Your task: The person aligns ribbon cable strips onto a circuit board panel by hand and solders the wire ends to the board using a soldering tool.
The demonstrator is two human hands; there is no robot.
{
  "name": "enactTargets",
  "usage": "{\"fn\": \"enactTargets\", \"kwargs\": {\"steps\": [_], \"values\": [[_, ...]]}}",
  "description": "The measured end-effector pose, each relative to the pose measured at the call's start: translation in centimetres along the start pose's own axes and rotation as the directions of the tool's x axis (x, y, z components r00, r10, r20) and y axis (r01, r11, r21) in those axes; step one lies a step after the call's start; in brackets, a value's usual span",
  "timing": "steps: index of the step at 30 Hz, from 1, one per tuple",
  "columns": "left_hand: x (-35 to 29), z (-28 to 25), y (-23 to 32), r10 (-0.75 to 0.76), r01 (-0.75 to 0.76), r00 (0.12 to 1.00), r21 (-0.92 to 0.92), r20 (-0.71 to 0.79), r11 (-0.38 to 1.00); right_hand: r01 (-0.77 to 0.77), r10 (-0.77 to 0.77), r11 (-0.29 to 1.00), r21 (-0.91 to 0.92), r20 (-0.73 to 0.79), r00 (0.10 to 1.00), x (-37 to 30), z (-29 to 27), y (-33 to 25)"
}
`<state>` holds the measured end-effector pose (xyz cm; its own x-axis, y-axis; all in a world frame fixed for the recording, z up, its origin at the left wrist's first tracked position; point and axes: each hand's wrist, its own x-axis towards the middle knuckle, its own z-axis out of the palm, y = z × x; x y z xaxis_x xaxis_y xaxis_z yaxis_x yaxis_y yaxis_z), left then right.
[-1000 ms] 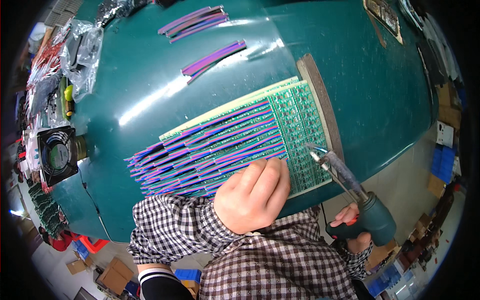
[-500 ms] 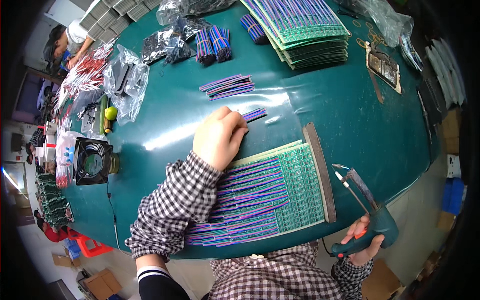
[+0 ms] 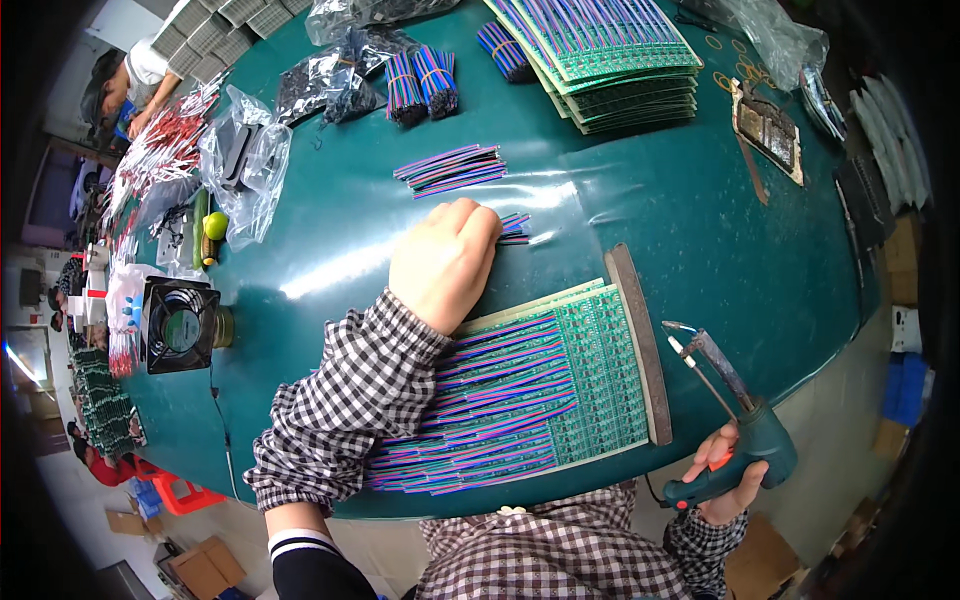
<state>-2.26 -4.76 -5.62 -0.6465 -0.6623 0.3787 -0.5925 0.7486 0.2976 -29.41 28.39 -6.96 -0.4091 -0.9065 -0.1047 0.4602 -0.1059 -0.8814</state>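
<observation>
My left hand [image 3: 445, 262] is closed over a small pile of short multicoloured wires [image 3: 514, 229], whose ends stick out to the right of the fingers; the fingertips are hidden. A larger bunch of wires [image 3: 455, 171] lies just beyond it. Under my left forearm, a green circuit board panel [image 3: 605, 385] lies on the table with rows of striped wires [image 3: 505, 400] across its left part. A dark metal bar [image 3: 640, 345] rests along the panel's right edge. At the lower right, my right hand [image 3: 725, 475] grips a dark green soldering gun [image 3: 765, 455], its tip pointing up and left.
Stacked wired boards [image 3: 625, 75], rubber-banded wire bundles [image 3: 420, 85] and plastic bags [image 3: 245, 160] lie at the back of the green table. A small fan [image 3: 182, 325] stands at left. A blackened tray [image 3: 768, 130] sits at right. Another person [image 3: 150, 80] works at far left.
My left hand has shifted slightly, its knuckles turning up and right over the small wire pile, whose ends now look more fanned out. The right hand has stayed nearly still.
</observation>
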Motion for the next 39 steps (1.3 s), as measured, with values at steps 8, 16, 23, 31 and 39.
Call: {"fn": "enactTargets", "kwargs": {"steps": [8, 16, 23, 31, 39], "values": [[-2.0, -3.9, 2.6, -0.340, 0.491, 0.867, -0.741, 0.364, 0.458, 0.011, -0.011, 1.000, 0.009, 0.068, 0.998, -0.7, -0.2, 0.0], [-5.7, -6.1, 10.1, -0.046, 0.109, 0.990, -0.536, 0.131, 0.837, -0.047, 0.047, 0.999, 0.025, 0.017, 0.999, -3.0, -1.1, -0.8], [-9.8, -1.3, 13.2, 0.206, -0.192, 0.972, -0.118, 0.114, 0.974, -0.028, 0.030, 0.999, -0.043, 0.045, 0.999, -4.9, -0.2, -1.3], [-10.3, -1.2, 13.8, 0.165, -0.162, 0.984, -0.048, 0.071, 0.986, -0.292, 0.257, 0.934, -0.206, -0.181, 0.949, -7.1, 2.2, -3.0], [-10.4, -1.0, 13.6, 0.160, -0.159, 0.986, -0.013, 0.047, 0.987, -0.162, 0.153, 0.767, -0.621, -0.069, 0.986, -6.0, 3.6, -2.8]]}}
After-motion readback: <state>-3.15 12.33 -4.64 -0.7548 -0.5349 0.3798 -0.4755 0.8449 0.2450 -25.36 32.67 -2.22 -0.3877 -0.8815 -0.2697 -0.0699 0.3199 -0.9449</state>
